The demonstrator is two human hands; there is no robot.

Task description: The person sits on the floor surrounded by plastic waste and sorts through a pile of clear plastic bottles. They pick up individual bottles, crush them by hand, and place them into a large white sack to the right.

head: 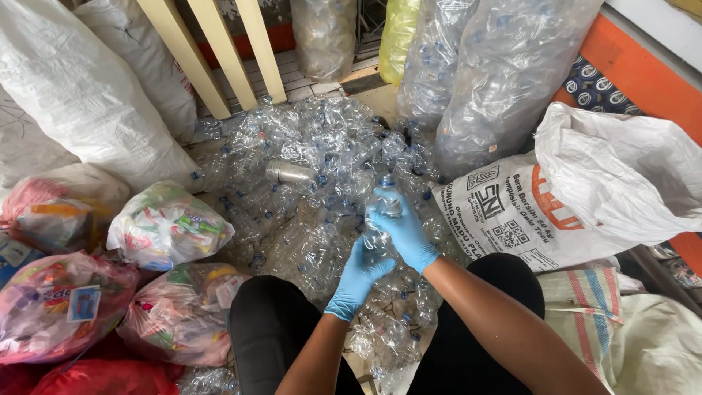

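Note:
Both my hands wear blue gloves and hold one clear plastic bottle upright over a heap of crushed clear bottles on the floor. My right hand wraps the bottle's upper part near its blue cap. My left hand grips the bottle's lower part from below. My knees in black trousers frame the near edge of the heap.
Clear bags of coloured wrappers lie at left. A white woven sack lies open at right. Tall bags of bottles stand behind, beside big white sacks and wooden slats. A silvery can rests in the heap.

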